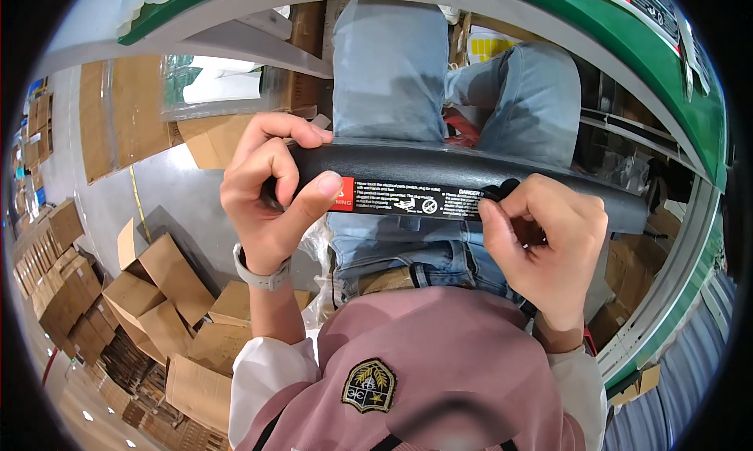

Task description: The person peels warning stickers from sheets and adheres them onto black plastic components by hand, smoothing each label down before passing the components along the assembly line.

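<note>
1. Left hand (265,208): grip curled round the left end of the black bar (392,157), thumb on the label (416,192).
2. Right hand (558,235): grip pinching a small dark piece (500,190), kind unclear, over the label's right part.
3. The bar lies crosswise above the jeans (388,67), near the counter's (710,137) green edge.
4. Cardboard boxes (179,278) stand left, on the floor (161,216).

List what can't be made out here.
Head view: left end of the long, curved black panel, partly behind the left hand.
Head view: right end of its red-and-black rectangular sticker, under the right hand.
Head view: dark lower-edge smear, too blurred to identify.
</note>
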Demonstrator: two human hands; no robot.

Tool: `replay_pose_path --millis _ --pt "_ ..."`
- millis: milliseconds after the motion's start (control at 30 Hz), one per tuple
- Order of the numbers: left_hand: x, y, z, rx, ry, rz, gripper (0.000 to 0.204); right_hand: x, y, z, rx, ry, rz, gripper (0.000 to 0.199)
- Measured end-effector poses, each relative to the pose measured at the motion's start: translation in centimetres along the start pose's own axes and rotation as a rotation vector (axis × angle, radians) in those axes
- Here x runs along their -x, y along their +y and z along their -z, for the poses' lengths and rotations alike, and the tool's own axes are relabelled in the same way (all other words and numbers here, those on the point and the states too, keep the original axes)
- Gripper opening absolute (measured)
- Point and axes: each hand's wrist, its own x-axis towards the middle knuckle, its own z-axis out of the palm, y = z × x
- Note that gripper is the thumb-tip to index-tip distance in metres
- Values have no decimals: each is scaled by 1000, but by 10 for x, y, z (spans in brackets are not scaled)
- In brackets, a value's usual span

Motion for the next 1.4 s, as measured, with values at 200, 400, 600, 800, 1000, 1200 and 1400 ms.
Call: replay_pose_path --millis 200,400,600,800,1000,1200,1400 --pt "-1 -1 -1 -2 -9 -15 42 2 2 -2 32 18 2 25" --pt "1 -1 2 4 -5 -31 43 -2 -7 11 365 -92 110 31" --pt "6 -9 1 -7 8 -25 43 -4 -12 -12 432 -64 440 37" --pt "0 -1 5 -48 21 -30 39 26 33 24 790 -42 313 45" --pt "4 -4 12 -110 -18 -79 38 74 101 106 968 187 364 47" --pt "5 3 6 -60 -86 -121 27 115 126 137 987 166 435 40" --pt "-12 49 2 22 274 -392 19 246 98 179 856 716 141 28"
